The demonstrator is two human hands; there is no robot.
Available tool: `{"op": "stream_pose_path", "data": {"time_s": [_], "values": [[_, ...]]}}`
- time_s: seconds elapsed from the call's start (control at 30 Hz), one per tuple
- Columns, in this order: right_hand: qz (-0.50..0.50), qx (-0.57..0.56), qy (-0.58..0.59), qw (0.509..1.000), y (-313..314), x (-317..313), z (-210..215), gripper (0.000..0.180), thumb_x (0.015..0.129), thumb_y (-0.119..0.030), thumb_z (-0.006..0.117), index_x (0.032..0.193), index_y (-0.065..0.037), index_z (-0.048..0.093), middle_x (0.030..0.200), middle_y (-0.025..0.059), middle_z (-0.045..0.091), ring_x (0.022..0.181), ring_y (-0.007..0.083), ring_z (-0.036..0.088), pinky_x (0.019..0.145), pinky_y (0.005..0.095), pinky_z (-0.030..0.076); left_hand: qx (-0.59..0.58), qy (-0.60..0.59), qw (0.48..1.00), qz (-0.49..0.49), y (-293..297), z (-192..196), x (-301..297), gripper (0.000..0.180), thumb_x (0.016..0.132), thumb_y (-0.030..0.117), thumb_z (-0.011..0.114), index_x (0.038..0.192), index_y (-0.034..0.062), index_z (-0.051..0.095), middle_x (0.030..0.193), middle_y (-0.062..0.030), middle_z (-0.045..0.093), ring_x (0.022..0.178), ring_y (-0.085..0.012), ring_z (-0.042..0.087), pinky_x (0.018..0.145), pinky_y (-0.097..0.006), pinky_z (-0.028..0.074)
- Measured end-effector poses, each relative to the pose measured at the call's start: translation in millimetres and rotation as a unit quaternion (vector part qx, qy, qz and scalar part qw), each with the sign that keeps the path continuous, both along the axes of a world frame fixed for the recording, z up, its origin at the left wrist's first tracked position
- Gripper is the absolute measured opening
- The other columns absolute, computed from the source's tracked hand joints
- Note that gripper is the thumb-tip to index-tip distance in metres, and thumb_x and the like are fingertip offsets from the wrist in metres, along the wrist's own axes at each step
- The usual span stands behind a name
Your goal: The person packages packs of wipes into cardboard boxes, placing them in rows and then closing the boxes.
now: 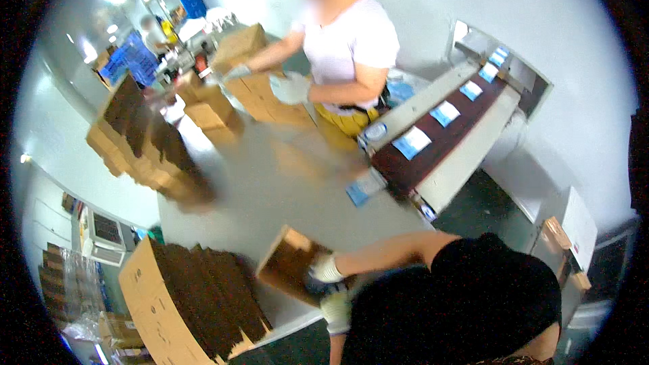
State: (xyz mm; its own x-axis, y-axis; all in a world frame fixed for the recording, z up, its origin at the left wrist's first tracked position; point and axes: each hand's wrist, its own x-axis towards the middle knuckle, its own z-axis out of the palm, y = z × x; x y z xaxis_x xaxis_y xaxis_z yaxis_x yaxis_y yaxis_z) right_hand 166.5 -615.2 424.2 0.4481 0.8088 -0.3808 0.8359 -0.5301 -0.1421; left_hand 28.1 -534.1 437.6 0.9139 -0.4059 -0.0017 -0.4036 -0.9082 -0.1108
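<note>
A small open cardboard box [289, 265] lies tilted on the grey table [270, 176], near its front edge. My right hand [326, 269], in a white glove, grips the box's right rim, its bare forearm reaching in from the right. My left hand [336, 307], also gloved, is just below, against the box's near corner. My black shirt hides part of that arm.
A large carton of upright flattened cardboard [182, 297] stands at my left. Stacks of cardboard [145, 142] fill the table's left side. Across the table, a gloved co-worker [345, 47] handles boxes [260, 91]. A dark conveyor [439, 135] carries blue-white packets [411, 142] at right.
</note>
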Motion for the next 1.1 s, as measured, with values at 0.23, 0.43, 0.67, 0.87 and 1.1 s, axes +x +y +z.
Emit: {"op": "stream_pose_path", "data": {"time_s": [0.23, 0.43, 0.67, 0.87, 1.1], "values": [[-0.02, 0.166, -0.12, 0.979, -33.2, -37.2, 28.7, 0.028, 0.079, -0.021, 0.056, 0.104, -0.009, 0.059, 0.109, 0.0073, 0.06, 0.097, 0.0281, 0.058, 0.078, 0.0453, 0.049, 0.004, 0.108, 0.994, 0.003, -9.8, 8.8, 6.2, 0.027, 0.078, 0.027, 0.055, 0.099, 0.0121, 0.061, 0.089, -0.0095, 0.061, 0.067, -0.0244, 0.061, 0.06, -0.039, 0.047], [-0.054, 0.396, -0.019, 0.916, -112.7, -18.2, 102.8, 0.037, 0.081, -0.024, 0.054, 0.115, -0.009, 0.053, 0.115, 0.0123, 0.056, 0.106, 0.0278, 0.053, 0.089, 0.042, 0.044, -0.037, 0.092, 0.994, 0.047, -5.4, 8.3, 12.1, 0.023, 0.079, 0.021, 0.052, 0.097, 0.0091, 0.061, 0.084, -0.0092, 0.062, 0.07, -0.0251, 0.062, 0.062, -0.039, 0.048], [-0.26, 0.173, 0.04, 0.949, -232.5, 51.7, 68.8, 0.039, 0.084, -0.032, 0.053, 0.115, -0.008, 0.056, 0.109, 0.0192, 0.058, 0.1, 0.0369, 0.055, 0.086, 0.0455, 0.043, 0.001, 0.071, 0.995, 0.069, -10.4, 12.2, 21.0, 0.016, 0.079, 0.021, 0.052, 0.087, 0.0089, 0.058, 0.08, -0.007, 0.062, 0.072, -0.0244, 0.062, 0.062, -0.038, 0.048], [-0.246, 0.002, -0.011, 0.969, -280.0, 157.1, 61.6, 0.04, 0.07, -0.025, 0.069, 0.104, -0.007, 0.059, 0.101, 0.0185, 0.062, 0.093, 0.0342, 0.06, 0.082, 0.0451, 0.047, -0.026, 0.05, 0.996, 0.069, -16.4, 31.7, 32.1, 0.015, 0.078, 0.019, 0.052, 0.087, 0.0095, 0.058, 0.08, -0.0058, 0.06, 0.071, -0.0232, 0.06, 0.062, -0.037, 0.048], [-0.245, -0.196, 0.127, 0.941, -267.2, 227.1, -0.9, 0.045, 0.073, -0.022, 0.066, 0.112, -0.003, 0.057, 0.105, 0.0172, 0.062, 0.1, 0.0303, 0.06, 0.079, 0.0402, 0.048, -0.031, 0.064, 0.995, 0.068, -9.0, 25.5, 29.4, 0.021, 0.074, 0.017, 0.054, 0.093, 0.0098, 0.058, 0.084, -0.0056, 0.06, 0.072, -0.0228, 0.06, 0.063, -0.036, 0.048]]}}
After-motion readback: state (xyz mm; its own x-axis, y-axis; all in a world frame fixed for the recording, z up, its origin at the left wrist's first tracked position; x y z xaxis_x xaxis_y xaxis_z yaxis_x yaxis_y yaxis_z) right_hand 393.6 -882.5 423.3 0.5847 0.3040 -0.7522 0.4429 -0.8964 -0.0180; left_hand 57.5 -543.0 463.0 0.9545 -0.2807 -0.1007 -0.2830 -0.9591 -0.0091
